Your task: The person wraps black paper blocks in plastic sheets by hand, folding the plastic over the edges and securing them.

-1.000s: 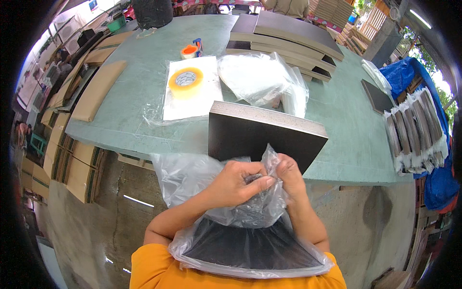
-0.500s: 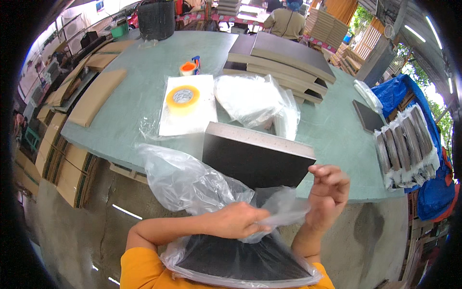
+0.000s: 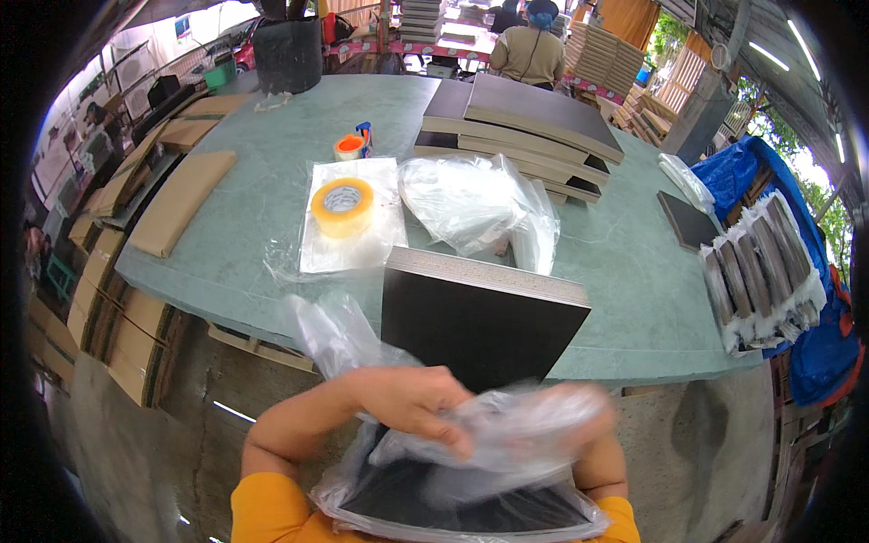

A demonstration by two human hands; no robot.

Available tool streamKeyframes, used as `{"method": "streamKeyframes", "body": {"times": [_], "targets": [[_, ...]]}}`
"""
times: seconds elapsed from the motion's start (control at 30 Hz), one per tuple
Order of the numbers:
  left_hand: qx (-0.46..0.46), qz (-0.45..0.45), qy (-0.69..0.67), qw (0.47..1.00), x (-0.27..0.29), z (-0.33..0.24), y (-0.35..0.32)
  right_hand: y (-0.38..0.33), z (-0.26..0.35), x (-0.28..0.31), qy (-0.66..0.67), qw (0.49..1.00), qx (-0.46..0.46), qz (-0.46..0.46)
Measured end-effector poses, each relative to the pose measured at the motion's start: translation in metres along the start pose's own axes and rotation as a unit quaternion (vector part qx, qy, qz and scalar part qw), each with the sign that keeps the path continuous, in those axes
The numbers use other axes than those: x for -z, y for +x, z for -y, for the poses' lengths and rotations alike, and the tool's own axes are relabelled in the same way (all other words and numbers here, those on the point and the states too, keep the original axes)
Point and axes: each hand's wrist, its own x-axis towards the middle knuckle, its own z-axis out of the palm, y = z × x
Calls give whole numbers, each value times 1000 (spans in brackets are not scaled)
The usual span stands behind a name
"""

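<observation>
Close to my body is a black board inside a clear plastic bag (image 3: 507,443), its loose film bunched up between my hands. My left hand (image 3: 416,403) is closed on the film, thumb and fingers pinching it. On the other side, my right hand (image 3: 587,421) is smeared by motion and partly behind the film, so its fingers cannot be made out. Just beyond the hands a thick black board (image 3: 471,326) with a speckled grey edge stands tilted up at the table's near edge. Part of the film trails to its left.
On the green table (image 3: 634,308) lie a yellow tape roll (image 3: 342,208) on white sheets, a tape dispenser (image 3: 351,147), clear plastic bags (image 3: 471,199) and stacked dark boards (image 3: 543,109). Flat cardboard (image 3: 181,204) lines the left; wrapped boards (image 3: 765,271) stand right. A person (image 3: 529,54) sits beyond.
My right hand has moved down and left from beside the standing board into the bunched film. My left hand has risen slightly. The film at the left has drawn in.
</observation>
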Motion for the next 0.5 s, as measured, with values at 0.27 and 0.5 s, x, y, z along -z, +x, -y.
{"method": "streamKeyframes", "body": {"times": [0.27,0.5], "targets": [[24,144,294,945,0,-16,-21,-20,-13,-1,-707,626,-322,70],[267,64,571,774,-40,95,-50,-40,14,0,-609,730,-298,-85]]}}
